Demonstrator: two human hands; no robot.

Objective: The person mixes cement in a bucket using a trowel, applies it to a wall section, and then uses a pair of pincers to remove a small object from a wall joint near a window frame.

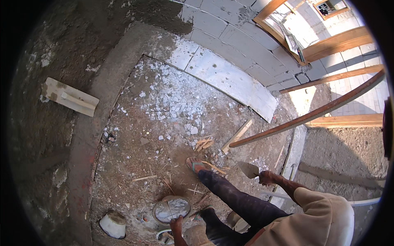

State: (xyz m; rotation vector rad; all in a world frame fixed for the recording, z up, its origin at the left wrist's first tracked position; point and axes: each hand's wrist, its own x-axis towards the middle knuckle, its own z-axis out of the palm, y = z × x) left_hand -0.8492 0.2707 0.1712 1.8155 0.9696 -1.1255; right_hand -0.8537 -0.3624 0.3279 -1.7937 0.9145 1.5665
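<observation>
My right hand (266, 177) is wrapped round the handle of a pointing trowel (248, 169), whose grey blade points left above the ground. Lower down, my left hand (176, 225) is closed at the near rim of a round bucket (154, 214). The bucket holds something pale grey and wet-looking. My left fingers are partly hidden. One of my sandalled feet (196, 165) rests on the rubble between the bucket and the trowel.
A white bucket (113, 224) stands at lower left. A plastering float (70, 96) lies against the dark plastered surface at left. A long wooden beam (305, 118) slants across the right side. Broken white chips (174, 102) and wood scraps (205, 143) litter the ground below the block wall (230, 35).
</observation>
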